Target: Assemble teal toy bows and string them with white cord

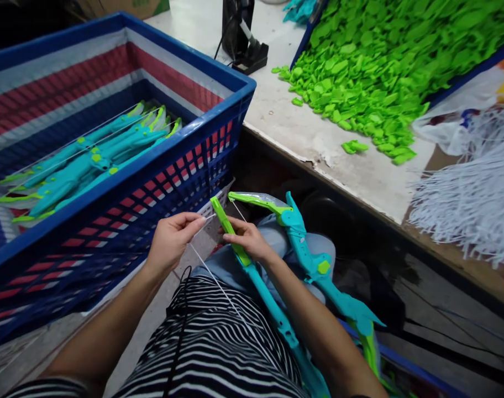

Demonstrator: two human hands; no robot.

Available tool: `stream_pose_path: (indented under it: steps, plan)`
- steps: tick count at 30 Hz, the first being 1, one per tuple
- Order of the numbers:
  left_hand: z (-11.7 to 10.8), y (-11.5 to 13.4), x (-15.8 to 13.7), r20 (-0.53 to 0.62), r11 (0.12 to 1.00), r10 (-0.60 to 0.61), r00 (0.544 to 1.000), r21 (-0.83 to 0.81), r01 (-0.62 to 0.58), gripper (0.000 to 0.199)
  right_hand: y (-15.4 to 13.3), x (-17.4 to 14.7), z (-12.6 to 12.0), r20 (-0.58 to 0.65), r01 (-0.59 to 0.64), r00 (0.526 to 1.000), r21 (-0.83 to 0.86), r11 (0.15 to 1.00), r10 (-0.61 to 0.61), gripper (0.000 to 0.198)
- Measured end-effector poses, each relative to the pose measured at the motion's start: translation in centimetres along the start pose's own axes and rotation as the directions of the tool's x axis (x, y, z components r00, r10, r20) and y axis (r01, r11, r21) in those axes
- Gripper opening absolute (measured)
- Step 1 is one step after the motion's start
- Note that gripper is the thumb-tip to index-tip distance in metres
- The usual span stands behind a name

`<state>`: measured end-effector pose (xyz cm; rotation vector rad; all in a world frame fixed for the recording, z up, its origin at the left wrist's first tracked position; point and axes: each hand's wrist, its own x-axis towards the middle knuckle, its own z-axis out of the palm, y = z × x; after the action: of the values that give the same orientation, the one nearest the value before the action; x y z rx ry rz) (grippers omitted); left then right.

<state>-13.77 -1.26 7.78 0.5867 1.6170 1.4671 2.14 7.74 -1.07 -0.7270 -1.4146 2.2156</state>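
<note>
White table (pixel 281 113) beyond — green bow end (pixel 221 212) inside the right hand (pixel 251 239).

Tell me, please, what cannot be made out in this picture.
Head view: lower end of the toy in the right hand, cut off by the bottom edge.
Head view: white string inside the left hand, hidden by its grip.
Head view: left end of the blue crate, cut off by the left edge.

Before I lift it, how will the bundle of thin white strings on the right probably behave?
The bundle of thin white strings is probably floppy, since these curve and splay. It may tangle, because many overlap.
</note>
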Motion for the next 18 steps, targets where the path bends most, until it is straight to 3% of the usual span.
stream_pose_path:
  steps: [8,18]
  plan:
    - [-0.1,-0.3,1.0,0.001,0.978,0.120,0.993,0.171,-0.119,0.025,0.0,0.1,0.2,0.006,0.004,1.000,-0.007,1.000,-0.004,0.058]
    - [-0.1,-0.3,1.4,0.080,0.973,0.132,0.988,0.180,-0.144,0.026,0.2,0.1,0.5,-0.011,0.005,1.000,0.000,1.000,-0.005,0.060]
